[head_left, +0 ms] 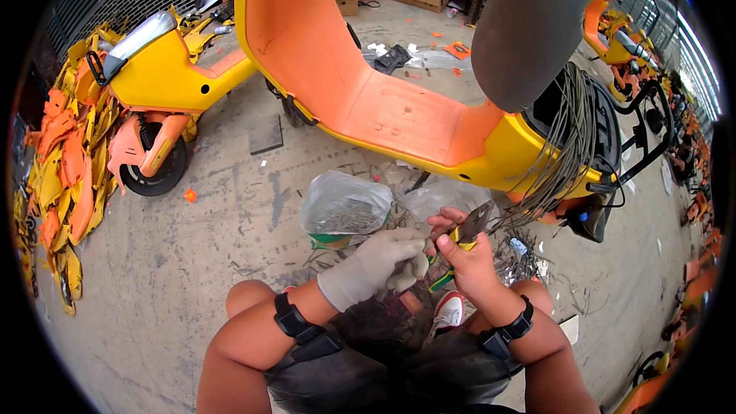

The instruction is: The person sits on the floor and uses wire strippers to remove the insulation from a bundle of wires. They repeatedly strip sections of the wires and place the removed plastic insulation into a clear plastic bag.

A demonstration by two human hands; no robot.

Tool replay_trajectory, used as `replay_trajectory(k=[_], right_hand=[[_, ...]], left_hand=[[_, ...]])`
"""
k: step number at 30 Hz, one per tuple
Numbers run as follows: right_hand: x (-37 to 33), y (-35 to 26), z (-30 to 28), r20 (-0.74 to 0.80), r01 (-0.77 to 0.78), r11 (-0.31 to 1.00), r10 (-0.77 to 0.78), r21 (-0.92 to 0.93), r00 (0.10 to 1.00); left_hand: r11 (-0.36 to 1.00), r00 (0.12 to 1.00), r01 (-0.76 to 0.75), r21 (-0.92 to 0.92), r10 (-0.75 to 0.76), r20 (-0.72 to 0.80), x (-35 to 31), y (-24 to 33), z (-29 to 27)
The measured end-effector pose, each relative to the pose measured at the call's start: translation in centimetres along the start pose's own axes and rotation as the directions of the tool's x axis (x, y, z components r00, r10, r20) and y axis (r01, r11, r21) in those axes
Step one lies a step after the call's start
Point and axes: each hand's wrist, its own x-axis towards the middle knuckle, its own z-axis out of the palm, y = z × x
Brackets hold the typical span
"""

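Note:
My right hand (469, 264), bare, is wrapped round a pair of pliers (477, 222) with dark jaws and yellow-green handles; the jaws point up and to the right. Close beside it on the left, my left hand (383, 264) wears a pale grey glove and its fingers are bent closed. Whatever they pinch is too small to make out. Just beyond my left hand stands a green tub lined with a clear plastic bag (346, 203), with thin grey bits inside. A bundle of thin grey cables (566, 134) hangs over the scooter's end at the right, reaching down close to the pliers.
A yellow and orange scooter body (406, 119) stretches across in front of me, a dark grey seat (529, 27) above it. Another scooter front part with a wheel (157, 165) stands left, by a heap of broken panels (73, 161). Cut scraps (525, 261) litter the floor.

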Motion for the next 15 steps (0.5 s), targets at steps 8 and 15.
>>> replay_trajectory(k=[8, 15], right_hand=[[-0.7, -1.3, -1.1, 0.123, -0.006, 0.998, 0.014, -0.069, 0.992], [-0.7, -1.6, -1.0, 0.101, -0.101, 0.985, 0.116, -0.142, 0.988]], left_hand=[[0.996, 0.998, 0.064, 0.069, -0.066, 0.019, -0.7, 0.2, 1.2], [0.951, 0.998, 0.034, 0.306, -0.046, 0.032, -0.5, -0.1, 0.9]])
